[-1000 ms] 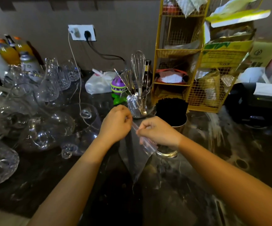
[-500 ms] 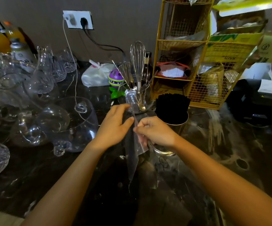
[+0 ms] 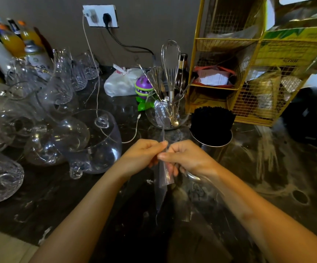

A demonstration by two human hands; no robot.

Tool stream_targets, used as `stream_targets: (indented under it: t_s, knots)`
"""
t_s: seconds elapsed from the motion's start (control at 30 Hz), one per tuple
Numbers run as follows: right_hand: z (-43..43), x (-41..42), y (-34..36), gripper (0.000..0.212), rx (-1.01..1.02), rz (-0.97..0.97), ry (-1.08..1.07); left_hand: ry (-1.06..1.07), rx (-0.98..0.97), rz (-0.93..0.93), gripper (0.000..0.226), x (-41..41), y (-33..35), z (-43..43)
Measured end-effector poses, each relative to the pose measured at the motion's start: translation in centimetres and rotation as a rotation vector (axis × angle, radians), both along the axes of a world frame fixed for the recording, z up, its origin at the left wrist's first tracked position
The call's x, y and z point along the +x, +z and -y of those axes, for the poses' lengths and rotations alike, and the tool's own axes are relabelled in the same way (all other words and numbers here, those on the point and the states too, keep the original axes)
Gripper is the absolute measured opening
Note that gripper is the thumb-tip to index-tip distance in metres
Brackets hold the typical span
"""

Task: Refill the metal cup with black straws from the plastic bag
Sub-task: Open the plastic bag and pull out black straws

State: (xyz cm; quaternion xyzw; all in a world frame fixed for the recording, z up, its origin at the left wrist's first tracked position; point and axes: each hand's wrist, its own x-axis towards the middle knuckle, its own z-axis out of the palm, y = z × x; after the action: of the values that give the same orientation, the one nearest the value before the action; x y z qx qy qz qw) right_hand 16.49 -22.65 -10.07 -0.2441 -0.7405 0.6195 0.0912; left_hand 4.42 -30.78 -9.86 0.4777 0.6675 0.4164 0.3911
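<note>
Looking down from the head camera: left hand (image 3: 141, 153) and right hand (image 3: 187, 157) meeting at centre over the dark marbled surface (image 3: 267, 186), both sets of fingers (image 3: 162, 155) pinched shut on the thin clear plastic bag (image 3: 162, 179). Bag flattened and apparently empty, hanging with its long axis running twelve to six, one end poking up above the knuckles, the other trailing down toward six. At about two o'clock from the hands, close behind the right one, the round shiny metal cup (image 3: 213, 142), packed with upright black straws (image 3: 212, 119), ends pointing up, long axis vertical. Judging by the full cup and slack bag, refill seemingly done; only folding or discarding the bag left.
</note>
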Motion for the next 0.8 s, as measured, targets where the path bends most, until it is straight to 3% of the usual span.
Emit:
stream_targets:
  t_s: [0.47, 0.63, 0.8]
  knots:
    - [-0.4, -0.8, -1.2, 0.039, -0.042, -0.065, 0.034, -0.154, -0.041, 0.119, 0.046, 0.1, -0.2, -0.6]
    - [-0.3, -0.4, -0.5, 0.035, -0.061, -0.095, 0.018, -0.099, -0.003, 0.210, 0.040, 0.0, -0.9, -0.8]
    - [0.0, -0.6, -0.4, 0.036, -0.229, -0.155, -0.065, -0.015, 0.079, 0.365, 0.036, 0.4, -1.0, -1.0]
